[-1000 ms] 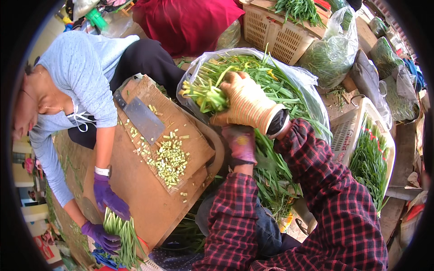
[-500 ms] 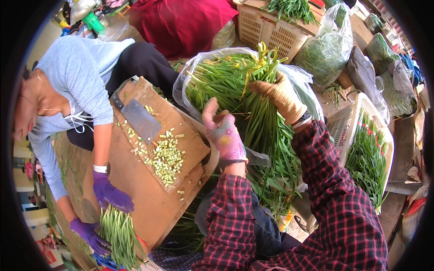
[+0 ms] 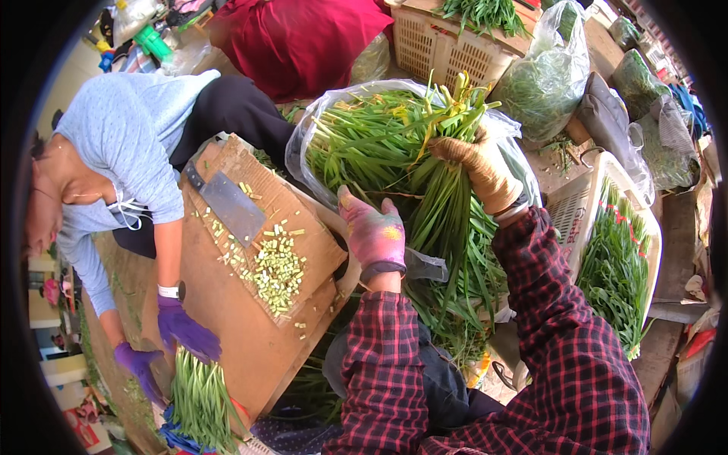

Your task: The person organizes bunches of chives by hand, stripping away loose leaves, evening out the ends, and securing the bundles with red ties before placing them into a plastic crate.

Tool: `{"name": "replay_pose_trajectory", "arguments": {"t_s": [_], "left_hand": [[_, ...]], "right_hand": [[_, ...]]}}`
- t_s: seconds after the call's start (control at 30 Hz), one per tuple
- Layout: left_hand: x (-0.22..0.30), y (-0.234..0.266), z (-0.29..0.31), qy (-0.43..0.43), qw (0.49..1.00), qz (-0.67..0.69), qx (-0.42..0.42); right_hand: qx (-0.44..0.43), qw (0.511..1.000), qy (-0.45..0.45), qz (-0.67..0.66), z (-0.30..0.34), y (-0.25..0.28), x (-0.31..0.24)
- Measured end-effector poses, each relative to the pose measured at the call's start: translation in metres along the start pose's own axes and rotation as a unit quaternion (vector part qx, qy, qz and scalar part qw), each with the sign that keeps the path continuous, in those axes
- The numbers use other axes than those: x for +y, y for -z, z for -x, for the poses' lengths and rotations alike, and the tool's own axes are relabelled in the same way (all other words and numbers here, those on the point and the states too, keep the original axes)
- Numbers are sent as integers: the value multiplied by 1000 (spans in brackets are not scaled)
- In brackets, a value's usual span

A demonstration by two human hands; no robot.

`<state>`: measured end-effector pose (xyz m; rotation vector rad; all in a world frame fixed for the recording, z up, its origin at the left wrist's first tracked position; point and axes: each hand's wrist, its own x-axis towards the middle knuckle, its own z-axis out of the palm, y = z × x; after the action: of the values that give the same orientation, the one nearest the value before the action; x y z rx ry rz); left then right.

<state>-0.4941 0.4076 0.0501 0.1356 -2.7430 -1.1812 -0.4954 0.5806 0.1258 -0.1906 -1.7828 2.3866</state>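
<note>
One long, green, leafy bunch [image 3: 444,199] is pinched, best firmly but without crushing, by the tan-gloved right hand [image 3: 484,167] at the clear plastic bag [image 3: 299,161], the pink-gloved left hand [image 3: 375,231] held spread nearby.

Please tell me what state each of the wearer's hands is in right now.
Left hand: open, with nothing visibly held.
Right hand: closed, holding a bunch of long green leaves.
</note>
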Motion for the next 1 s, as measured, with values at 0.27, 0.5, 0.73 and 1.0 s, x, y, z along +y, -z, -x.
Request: {"name": "replay_pose_trajectory", "arguments": {"t_s": [0.27,0.5,0.73,1.0], "left_hand": [[16,13,-5,54,991,-24,-123],[41,41,-14,-29,886,458,-64],[41,8,-12,110,618,737,-250],[-2,-21,-19,163,726,619,-250]], "right_hand": [[-9,1000,7,-9,4,4,1],[-88,994,-65,-4,12,-10,-6],[-127,979,25,157,13,-19,-10],[-81,995,-3,-61,33,-11,-16]]}}
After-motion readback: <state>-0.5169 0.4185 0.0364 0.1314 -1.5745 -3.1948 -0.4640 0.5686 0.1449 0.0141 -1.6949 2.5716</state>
